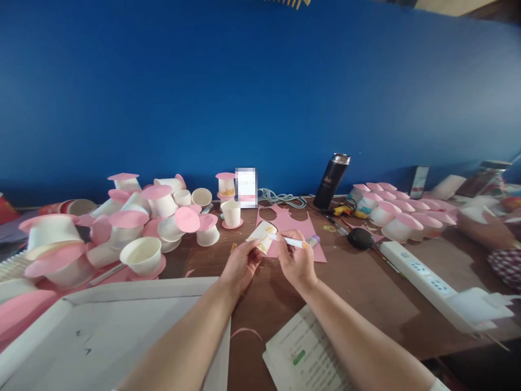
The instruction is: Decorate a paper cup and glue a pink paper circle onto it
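A deep blue wall is backing a brown table (pixel 358 293) crowded with pink-lidded paper cups (pixel 134 217). Centre stage, the left hand (pixel 242 264) is pinching a small paper cup (pixel 264 235), tilted on its side just above a pink sheet (pixel 293 225). The right hand (pixel 297 260) is clamping a white glue stick (pixel 295 242), its tip touching the cup. This looks like the gluing step; next probably calls for a steady press, with the cup held firm.
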Demonstrator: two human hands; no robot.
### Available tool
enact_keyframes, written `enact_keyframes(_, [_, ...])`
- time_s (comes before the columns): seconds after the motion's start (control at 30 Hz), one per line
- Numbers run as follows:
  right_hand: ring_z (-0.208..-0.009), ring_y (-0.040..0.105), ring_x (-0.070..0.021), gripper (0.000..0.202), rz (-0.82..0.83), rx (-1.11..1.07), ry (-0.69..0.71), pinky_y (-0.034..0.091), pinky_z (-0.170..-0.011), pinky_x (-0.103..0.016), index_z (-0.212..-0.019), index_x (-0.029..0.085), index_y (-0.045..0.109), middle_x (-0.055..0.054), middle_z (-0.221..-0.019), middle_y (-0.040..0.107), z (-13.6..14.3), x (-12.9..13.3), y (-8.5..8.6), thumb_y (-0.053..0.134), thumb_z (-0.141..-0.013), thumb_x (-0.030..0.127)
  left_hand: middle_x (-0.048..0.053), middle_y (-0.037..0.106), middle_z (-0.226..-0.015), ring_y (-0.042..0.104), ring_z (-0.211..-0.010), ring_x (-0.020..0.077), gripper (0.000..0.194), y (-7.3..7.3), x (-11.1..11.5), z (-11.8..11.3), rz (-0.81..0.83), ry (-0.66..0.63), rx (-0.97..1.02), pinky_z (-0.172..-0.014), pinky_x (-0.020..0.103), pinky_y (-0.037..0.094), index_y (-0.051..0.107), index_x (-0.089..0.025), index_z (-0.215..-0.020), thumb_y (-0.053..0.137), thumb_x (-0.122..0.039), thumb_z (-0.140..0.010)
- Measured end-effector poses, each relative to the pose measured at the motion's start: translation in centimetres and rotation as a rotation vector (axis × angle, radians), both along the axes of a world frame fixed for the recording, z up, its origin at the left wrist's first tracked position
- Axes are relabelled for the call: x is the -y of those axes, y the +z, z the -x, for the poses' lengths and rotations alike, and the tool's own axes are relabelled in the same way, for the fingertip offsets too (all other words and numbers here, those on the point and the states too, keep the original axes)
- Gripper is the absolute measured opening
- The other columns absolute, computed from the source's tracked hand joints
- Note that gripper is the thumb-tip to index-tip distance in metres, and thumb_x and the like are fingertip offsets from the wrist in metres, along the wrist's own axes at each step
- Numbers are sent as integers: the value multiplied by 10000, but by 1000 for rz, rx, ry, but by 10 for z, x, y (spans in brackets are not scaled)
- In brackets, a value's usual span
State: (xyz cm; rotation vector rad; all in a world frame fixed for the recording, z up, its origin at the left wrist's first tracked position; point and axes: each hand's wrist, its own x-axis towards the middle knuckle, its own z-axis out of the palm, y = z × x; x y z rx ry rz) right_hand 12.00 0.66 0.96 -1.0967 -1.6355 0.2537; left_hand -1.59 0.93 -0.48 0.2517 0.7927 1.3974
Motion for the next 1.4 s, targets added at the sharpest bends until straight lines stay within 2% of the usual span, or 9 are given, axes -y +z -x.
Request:
enact_keyframes(0.5, [-664,608,-169,180,27,9,0,464,-658,-275,-853,180,585,-33,-717,621,1,0,-1,484,-894,324,22,603,-661,505,-474,28,58,-1,0,1,5,-5,1,-444,118,451,603,-91,-727,610,-49,-766])
enact_keyframes(0.67, [-699,615,-176,189,13,23,-13,465,-656,-278,-855,183,589,-46,-770,634,0,0,-2,480,-893,332,25,608,-665,511,-476,29,51,-1,0,1,1,-8,4,-447,117,449,607,-91,-728,616,-56,-764])
enact_keyframes(1.03, [-624,609,-176,179,35,22,-5,461,-593,-276,-867,184,583,-36,-679,620,-1,-2,-4,485,-891,332,22,597,-654,499,-478,29,48,0,0,1,-3,-17,-18,-442,118,445,608,-87,-726,612,-54,-761])
enact_keyframes(1.4, [-641,616,-180,172,31,23,-14,464,-599,-273,-870,178,590,-49,-703,632,-2,-2,-4,494,-886,320,-1,553,-583,494,-472,39,82,-1,2,0,-30,-47,-51,-444,127,442,583,-102,-693,625,-56,-746])
